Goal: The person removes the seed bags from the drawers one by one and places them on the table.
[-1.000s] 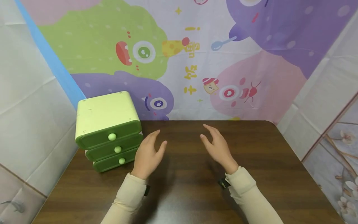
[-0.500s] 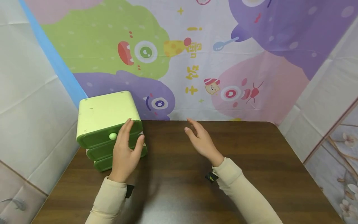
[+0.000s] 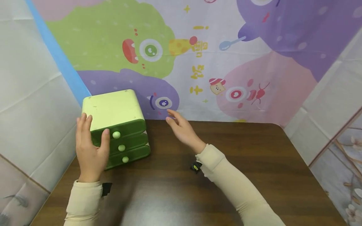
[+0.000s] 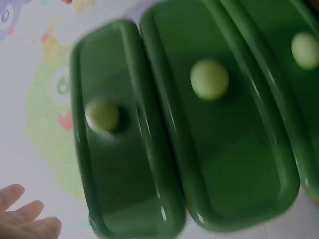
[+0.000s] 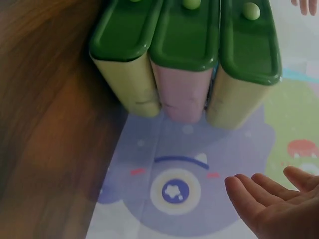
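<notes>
My left hand (image 3: 91,152) is at the left end of the chest (image 3: 113,108), covering part of its front, with fingers extended and thumb set apart; I cannot tell whether it touches. My right hand (image 3: 183,130) hovers beyond the chest's right side, apart from it, fingers loosely extended and thumb separate. The chest stands upright on the left of the table (image 3: 232,188), near the backdrop (image 3: 158,18). Its three green drawers are stacked, each with a pale knob (image 3: 121,147), and the middle tier's side is pink. Each wrist wears a black strap (image 3: 106,189) beside my cream sleeve (image 3: 85,197).
</notes>
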A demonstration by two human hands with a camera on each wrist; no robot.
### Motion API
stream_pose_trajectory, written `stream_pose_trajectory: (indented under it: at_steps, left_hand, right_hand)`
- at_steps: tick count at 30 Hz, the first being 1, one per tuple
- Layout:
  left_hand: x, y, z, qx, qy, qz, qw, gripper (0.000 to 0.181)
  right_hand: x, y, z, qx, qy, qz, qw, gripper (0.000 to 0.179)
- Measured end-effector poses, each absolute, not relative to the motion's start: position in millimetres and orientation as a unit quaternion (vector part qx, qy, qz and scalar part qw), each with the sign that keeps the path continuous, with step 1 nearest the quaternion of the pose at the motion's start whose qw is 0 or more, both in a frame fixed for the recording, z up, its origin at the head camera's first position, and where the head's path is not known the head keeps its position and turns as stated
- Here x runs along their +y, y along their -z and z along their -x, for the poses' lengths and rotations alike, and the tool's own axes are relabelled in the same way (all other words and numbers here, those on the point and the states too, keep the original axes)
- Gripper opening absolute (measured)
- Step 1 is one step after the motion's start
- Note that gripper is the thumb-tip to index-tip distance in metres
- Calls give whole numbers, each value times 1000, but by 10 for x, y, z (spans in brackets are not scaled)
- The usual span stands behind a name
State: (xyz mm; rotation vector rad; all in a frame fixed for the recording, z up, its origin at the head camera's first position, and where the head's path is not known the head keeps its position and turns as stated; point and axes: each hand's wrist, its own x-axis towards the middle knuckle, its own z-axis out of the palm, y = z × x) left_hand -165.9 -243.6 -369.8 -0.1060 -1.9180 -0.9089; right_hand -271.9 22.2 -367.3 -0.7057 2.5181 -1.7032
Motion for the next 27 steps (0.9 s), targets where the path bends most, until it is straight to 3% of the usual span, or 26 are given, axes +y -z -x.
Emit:
stream_pose_trajectory:
  at_steps: [3, 8, 14, 22, 27]
  left_hand:
    - [-2576, 3660, 1653, -803, 379, -3, 459, 61]
    - [-2748, 3631, 1651, -823, 439, -93, 350, 69]
    - [-2917, 3644, 1707, -769, 566, -167, 246, 65]
    - [-3055, 3679, 1806, -740, 615, -205, 178, 67]
    - [-3060, 3700, 1816, -714, 652, -199, 162, 67]
  right_hand:
    - [69, 3668, 2770, 806, 546, 229, 28, 48]
    - [-166, 3672, 2830, 808, 542, 223, 58, 51]
    - [-382, 3681, 2864, 803, 546, 219, 98, 58]
    - [-606, 3674, 2897, 795, 557, 206, 126, 61]
    - [-698, 3662, 2889, 793, 559, 195, 146, 61]
